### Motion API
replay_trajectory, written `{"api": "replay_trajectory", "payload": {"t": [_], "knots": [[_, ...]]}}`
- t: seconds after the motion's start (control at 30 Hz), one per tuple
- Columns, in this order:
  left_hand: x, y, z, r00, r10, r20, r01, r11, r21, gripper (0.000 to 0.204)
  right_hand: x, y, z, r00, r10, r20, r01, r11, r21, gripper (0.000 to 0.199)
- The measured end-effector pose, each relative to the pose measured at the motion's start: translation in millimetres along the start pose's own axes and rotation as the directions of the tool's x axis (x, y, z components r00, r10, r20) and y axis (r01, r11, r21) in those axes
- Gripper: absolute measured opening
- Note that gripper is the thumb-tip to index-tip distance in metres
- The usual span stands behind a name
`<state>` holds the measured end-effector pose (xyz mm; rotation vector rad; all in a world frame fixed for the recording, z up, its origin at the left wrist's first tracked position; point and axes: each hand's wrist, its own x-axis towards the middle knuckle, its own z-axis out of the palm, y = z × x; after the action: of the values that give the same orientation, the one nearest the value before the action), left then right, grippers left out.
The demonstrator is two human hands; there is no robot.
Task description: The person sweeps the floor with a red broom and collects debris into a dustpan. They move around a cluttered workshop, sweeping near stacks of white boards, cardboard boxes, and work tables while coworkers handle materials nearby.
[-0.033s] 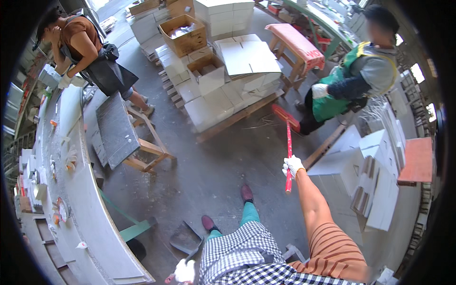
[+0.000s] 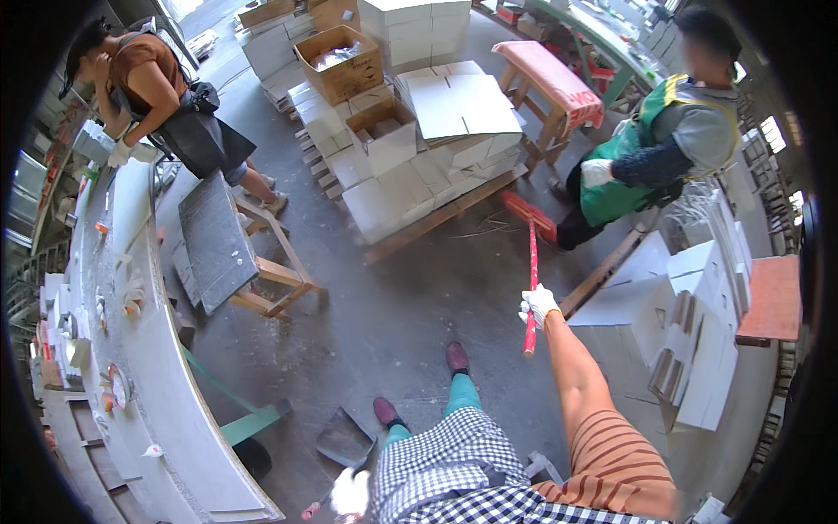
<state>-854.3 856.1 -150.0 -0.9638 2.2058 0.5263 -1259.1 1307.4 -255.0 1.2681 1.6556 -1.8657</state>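
My right hand [image 2: 539,304], in a white glove, grips the red handle of a broom [image 2: 533,253] near its top end. The broom reaches away from me, and its red head is on the floor beside the wooden pallet and the co-worker's shoes. Low in the view is my left hand [image 2: 351,494], also gloved in white, its fingers washed out by glare. It closes at the handle of a dark dustpan [image 2: 346,437], which sits on the floor by my left shoe. Thin strands lie on the floor near the broom head.
White boxes and open cartons fill a pallet [image 2: 410,236] ahead. Co-workers stand at far left [image 2: 157,87] and right [image 2: 646,166]. A long curved worktable [image 2: 175,393] runs along my left, beside a wooden stand [image 2: 218,244]. White cartons [image 2: 624,319] are stacked at right.
The broom head has shifted slightly right and toward me. My left hand has moved a little to the right. The co-worker at right has shifted slightly.
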Motion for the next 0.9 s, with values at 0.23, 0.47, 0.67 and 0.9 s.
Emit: {"api": "replay_trajectory", "payload": {"t": [0.23, 0.47, 0.67, 0.9], "knots": [[22.1, 234.8, 43.6, 0.806, 0.325, 0.495, 0.218, 0.614, -0.759, 0.036, -71.4, 87.7, 55.2, 0.952, 0.159, 0.263, -0.073, 0.949, -0.307, 0.066], [-12.6, 290.8, 10.4, 0.585, 0.374, 0.720, 0.494, 0.540, -0.682, 0.026, -133.8, 92.7, 31.9, 0.775, 0.332, 0.539, -0.307, 0.942, -0.138, 0.039], [-11.2, 334.3, -27.9, 0.607, 0.407, 0.682, 0.500, 0.471, -0.727, 0.024, -58.7, 40.4, 79.0, 0.923, 0.267, 0.276, -0.295, 0.953, 0.064, 0.020], [40.3, 307.6, -26.8, 0.662, 0.325, 0.675, 0.626, 0.255, -0.737, 0.027, -3.6, 64.8, 161.6, 0.947, 0.213, 0.241, -0.126, 0.935, -0.331, 0.019]]}}
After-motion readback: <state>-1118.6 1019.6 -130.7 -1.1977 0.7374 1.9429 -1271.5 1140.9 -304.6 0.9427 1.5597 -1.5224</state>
